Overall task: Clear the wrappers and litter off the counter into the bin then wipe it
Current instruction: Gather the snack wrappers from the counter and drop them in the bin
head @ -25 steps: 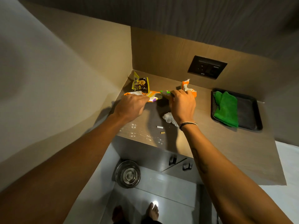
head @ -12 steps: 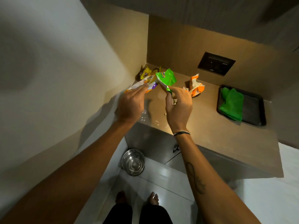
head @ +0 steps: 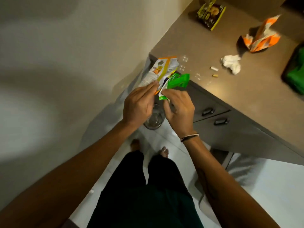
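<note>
Left hand (head: 138, 106), fingers pinched on the white-and-orange wrapper (head: 160, 71); right hand (head: 179, 107) just beside it, fingers clamped on the green wrapper (head: 176, 81). Both wrappers are off the desk (head: 246, 96), held above the steel bin (head: 154, 120) on the floor, not dropped yet. Judged early in the task: two pieces lifted, nothing visibly binned. Left on desk, going right: yellow-black snack packet (head: 210, 14) at back, two small butts (head: 214, 71), crumpled white tissue (head: 232, 64), orange-white wrapper (head: 261, 38), green cloth (head: 296, 74) at right edge. Wiping not started; wet specks show near desk edge. Writing: green wrapper has blurred white lettering, unreadable; other labels too small to read.
</note>
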{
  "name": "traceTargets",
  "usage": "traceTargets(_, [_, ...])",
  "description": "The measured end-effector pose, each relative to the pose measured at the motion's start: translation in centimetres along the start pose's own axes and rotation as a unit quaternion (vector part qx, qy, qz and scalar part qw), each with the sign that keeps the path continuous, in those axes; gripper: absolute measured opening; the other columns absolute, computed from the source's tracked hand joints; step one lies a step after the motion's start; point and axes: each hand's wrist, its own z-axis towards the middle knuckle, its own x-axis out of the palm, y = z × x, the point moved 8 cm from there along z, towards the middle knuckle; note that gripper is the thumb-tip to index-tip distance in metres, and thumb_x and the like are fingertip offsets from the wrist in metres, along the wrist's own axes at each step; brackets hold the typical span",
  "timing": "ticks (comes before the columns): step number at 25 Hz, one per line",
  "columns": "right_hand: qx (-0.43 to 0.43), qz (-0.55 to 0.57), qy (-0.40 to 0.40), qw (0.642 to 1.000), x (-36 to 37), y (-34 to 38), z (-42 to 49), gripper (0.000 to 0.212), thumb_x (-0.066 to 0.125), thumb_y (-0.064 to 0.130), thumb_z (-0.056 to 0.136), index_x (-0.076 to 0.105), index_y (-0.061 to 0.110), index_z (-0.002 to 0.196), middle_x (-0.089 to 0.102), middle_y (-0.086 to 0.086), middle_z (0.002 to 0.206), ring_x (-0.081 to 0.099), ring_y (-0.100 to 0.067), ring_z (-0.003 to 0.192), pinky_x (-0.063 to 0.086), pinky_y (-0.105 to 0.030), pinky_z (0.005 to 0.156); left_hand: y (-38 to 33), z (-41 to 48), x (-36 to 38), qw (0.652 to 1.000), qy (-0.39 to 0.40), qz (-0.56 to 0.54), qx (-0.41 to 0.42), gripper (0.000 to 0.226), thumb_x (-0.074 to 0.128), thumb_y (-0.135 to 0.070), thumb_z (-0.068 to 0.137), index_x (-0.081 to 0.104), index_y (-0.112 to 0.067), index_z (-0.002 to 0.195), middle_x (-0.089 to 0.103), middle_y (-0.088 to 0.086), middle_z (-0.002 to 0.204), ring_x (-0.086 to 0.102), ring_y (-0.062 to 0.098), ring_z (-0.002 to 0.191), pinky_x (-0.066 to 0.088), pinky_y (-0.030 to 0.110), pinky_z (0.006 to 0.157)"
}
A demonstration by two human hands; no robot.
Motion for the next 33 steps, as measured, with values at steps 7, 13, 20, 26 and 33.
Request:
traceTargets(7, [0.038,-0.033,0.186,0.981,10.4,-4.0,-8.3,0.018,0.071,0.004,0.093,0.081,0.008,0.107,0.081,-0.007,0.11,0.077,-0.029,0.096,0.063,-0.039,0.083,4.8,-9.5,5.2,0.997,0.036,0.058,-0.041,0.031,0.053,-0.007,0.105,0.075,0.004,0.123,0.078,0.019,0.122,0.079,0.032,0.105,0.066,0.044,0.086])
traceTargets(13, [0.124,-0.063,0.318,0.938,20.1,-13.4,-15.8,0.02,0.073,0.01,0.095,0.078,0.015,0.114,0.08,-0.009,0.11,0.076,-0.036,0.099,0.065,-0.049,0.077,11.9,-16.9,16.8,0.975,0.185,0.063,-0.106,0.032,0.071,-0.004,0.094,0.076,-0.006,0.125,0.082,0.015,0.114,0.079,0.036,0.09,0.067,0.045,0.072])
traceTargets(20, [0.15,-0.107,0.409,0.894,34.4,-26.5,-24.0,0.019,0.069,0.01,0.095,0.075,0.01,0.113,0.077,-0.018,0.104,0.074,-0.043,0.094,0.061,-0.047,0.077,21.9,-26.0,34.8,0.927,0.313,0.02,-0.204,0.041,0.07,-0.003,0.094,0.068,-0.008,0.134,0.079,0.021,0.111,0.077,0.042,0.091,0.064,0.049,0.075])
traceTargets(26, [0.127,-0.118,0.499,0.849,44.5,-33.3,-29.4,0.037,0.068,0.03,0.099,0.065,0.022,0.135,0.07,-0.009,0.133,0.068,-0.033,0.12,0.058,-0.042,0.095,29.1,-32.2,45.4,0.875,0.418,0.012,-0.245,0.058,0.048,-0.01,0.106,0.032,-0.009,0.162,0.053,0.022,0.153,0.06,0.046,0.127,0.055,0.057,0.097])
traceTargets(33, [0.152,-0.142,0.381,0.901,36.3,-29.2,-26.9,0.057,0.083,0.014,0.086,0.063,0.002,0.138,0.065,-0.021,0.142,0.059,-0.039,0.138,0.052,-0.05,0.113,26.7,-31.7,39.4,0.89,0.4,0.02,-0.219,0.082,0.053,0.01,0.091,0.019,0.0,0.164,0.021,0.022,0.173,0.026,0.041,0.158,0.033,0.048,0.123])
